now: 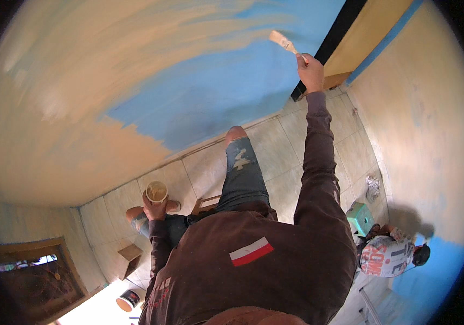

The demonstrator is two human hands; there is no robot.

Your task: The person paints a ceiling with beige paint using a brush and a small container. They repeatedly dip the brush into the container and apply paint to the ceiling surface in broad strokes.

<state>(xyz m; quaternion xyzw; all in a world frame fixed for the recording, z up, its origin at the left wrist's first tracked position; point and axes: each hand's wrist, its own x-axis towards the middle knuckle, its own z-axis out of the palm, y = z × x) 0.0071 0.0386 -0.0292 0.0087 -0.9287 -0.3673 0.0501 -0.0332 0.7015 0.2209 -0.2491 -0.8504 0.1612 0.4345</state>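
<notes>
In the head view, my right hand (310, 73) grips a paintbrush (282, 40) by its handle, with cream-coated bristles held up against or close to the wall (183, 95), which has rough cream strokes over light blue. A dark vertical band and a door frame (376, 30) are just right of that hand. Low on the left, my left hand (155, 208) holds a round cup (156, 191) with cream paint inside, above the tiled floor.
Behind me at lower right, another person (384, 254) in a printed shirt is by a half-blue wall, beside a green box (359, 216) and crumpled pale material (373, 187). At lower left are a small wooden piece (130, 252), a paint bucket (129, 299) and a dark framed opening (29, 273).
</notes>
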